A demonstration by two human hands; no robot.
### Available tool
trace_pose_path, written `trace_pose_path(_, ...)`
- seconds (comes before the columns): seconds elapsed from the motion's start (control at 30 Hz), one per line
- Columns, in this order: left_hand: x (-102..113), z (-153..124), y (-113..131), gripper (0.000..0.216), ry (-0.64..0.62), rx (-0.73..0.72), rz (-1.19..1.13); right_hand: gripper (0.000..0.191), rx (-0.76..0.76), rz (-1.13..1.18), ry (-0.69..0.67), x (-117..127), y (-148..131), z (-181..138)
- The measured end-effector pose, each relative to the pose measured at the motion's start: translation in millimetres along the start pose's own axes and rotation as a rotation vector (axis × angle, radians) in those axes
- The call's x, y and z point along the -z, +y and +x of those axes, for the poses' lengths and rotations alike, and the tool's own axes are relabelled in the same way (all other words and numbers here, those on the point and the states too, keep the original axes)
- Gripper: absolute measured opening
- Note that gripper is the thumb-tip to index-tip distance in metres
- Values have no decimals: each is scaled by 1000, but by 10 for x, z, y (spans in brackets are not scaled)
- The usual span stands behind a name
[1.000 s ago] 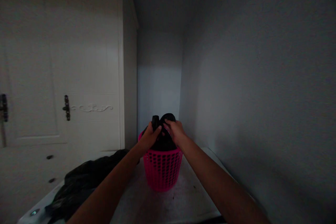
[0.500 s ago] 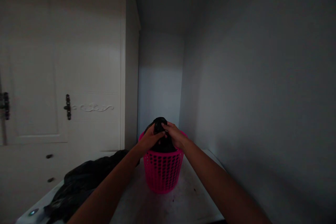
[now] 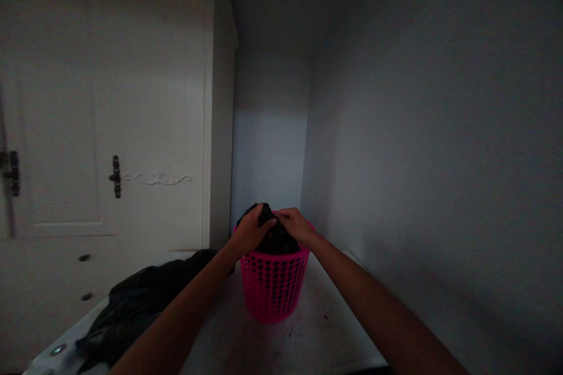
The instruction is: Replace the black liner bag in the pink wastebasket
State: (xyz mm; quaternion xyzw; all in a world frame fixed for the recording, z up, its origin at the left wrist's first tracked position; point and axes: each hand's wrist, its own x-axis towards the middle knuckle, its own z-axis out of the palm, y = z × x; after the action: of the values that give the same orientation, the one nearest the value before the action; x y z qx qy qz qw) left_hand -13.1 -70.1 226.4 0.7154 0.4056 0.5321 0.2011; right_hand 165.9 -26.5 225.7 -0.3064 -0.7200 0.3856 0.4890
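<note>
Observer: left hand (image 3: 251, 229) and right hand (image 3: 295, 224) both pinch the black bundle (image 3: 272, 239) at its gathered top; it sits inside the pink basket (image 3: 272, 290).
Recorder: Handling?
Observer: Probably soft, light and limp. Best held at that gathered top. Dark cloth heap (image 3: 141, 304) lies left of the pink basket.

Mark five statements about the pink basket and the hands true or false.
1. The basket is pink, with holes in its wall. True.
2. The left hand and the right hand both grip the black bundle at the basket's top. True.
3. The basket stands on the floor. False: it stands on a pale surface.
4. The dark heap lies right of the basket. False: it lies left of it.
5. The wardrobe door is black. False: it is white, with a dark handle.
</note>
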Motion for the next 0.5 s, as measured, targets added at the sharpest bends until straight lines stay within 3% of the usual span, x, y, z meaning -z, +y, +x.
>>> trace_pose_path(0.13, 16, 27, -10, 17, 27, -57, 54, 27, -161, 232, -200, 80, -119, -151)
trace_pose_path(0.2, 13, 29, -6, 17, 23, -71, 70, 44, -184, 268, -243, 123, -152, -194)
trace_pose_path(0.27, 0, 18, 8, 17, 1, -71, 87, 56, -173, 261, -198, 149, -160, -209)
trace_pose_path(0.37, -25, -14, 41, 18, -21, -45, 112, 58, -167, 274, -103, 143, -143, -211)
trace_pose_path(0.5, -44, -26, 70, 16, 14, 18, 59, 65, -169, 326, -117, 105, -125, -232)
